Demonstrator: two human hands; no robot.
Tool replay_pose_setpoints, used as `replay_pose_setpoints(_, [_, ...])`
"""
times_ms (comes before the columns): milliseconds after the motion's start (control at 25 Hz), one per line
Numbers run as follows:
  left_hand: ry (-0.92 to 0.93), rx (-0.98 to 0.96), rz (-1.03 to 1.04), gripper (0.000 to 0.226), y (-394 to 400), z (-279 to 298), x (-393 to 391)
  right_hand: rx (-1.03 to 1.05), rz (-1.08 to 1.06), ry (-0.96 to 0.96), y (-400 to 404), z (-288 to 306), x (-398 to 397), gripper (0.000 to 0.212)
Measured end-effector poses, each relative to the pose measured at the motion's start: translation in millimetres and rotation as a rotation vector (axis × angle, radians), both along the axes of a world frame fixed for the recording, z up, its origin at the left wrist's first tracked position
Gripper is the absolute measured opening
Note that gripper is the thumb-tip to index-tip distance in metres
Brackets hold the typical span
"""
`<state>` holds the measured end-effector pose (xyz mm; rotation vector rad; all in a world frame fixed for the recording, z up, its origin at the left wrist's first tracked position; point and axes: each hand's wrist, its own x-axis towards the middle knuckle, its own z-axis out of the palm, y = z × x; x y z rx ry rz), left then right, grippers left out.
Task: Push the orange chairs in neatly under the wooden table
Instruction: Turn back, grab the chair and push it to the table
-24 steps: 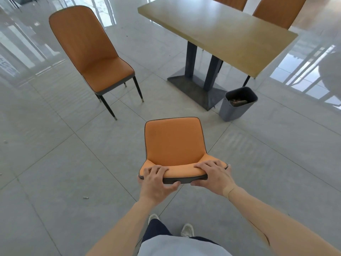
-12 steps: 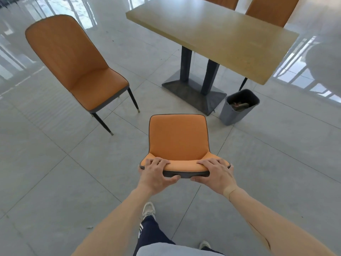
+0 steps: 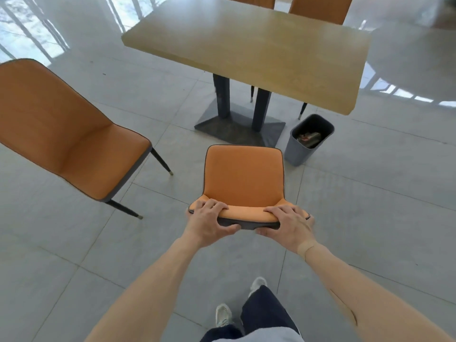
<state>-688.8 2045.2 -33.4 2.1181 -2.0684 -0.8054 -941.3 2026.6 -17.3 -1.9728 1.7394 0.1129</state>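
Head view: both hands, left [image 3: 209, 222] and right [image 3: 288, 224], grip the orange chair [image 3: 244, 180] backrest's top edge.

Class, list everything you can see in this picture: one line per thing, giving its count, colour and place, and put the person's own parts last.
Held chair: one, orange, centre, facing the table.
Loose chair: one, orange, left, standing apart.
Far chairs: two, orange, beyond the table.
Wooden table: one, light wood on a dark base, upper centre.
Waste bin: one, grey, beside the table base, rubbish inside.
Floor: grey tiles.
Shoes: two, pale, bottom centre.
Left hand: gripping the chair back's top edge.
Right hand: gripping the same edge.
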Motion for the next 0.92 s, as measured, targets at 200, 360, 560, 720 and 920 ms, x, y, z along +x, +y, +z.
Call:
replay_pose_setpoints(200, [0.004, -0.020, -0.055, 0.070, -80, -1, 38, -0.037, -0.055, -0.005, -58, -5, 37, 0.077])
replay_pose_setpoints(360, [-0.004, -0.012, -0.103, 0.069, -131, 1, 56, 0.000, -0.088, 0.011, -101, -2, 56, 0.074])
replay_pose_setpoints(560, [-0.014, -0.010, -0.129, 0.068, -185, 7, 72, 0.011, -0.128, 0.011, -145, -1, 74, 0.072])
replay_pose_setpoints(720, [0.002, -0.029, -0.178, 0.068, -208, 0, 92, 0.002, -0.172, 0.027, -158, -4, 96, 0.075])
replay_pose_setpoints(920, [0.018, -0.064, -0.240, 0.068, -234, -3, 116, 0.020, -0.225, 0.053, -172, -3, 119, 0.080])
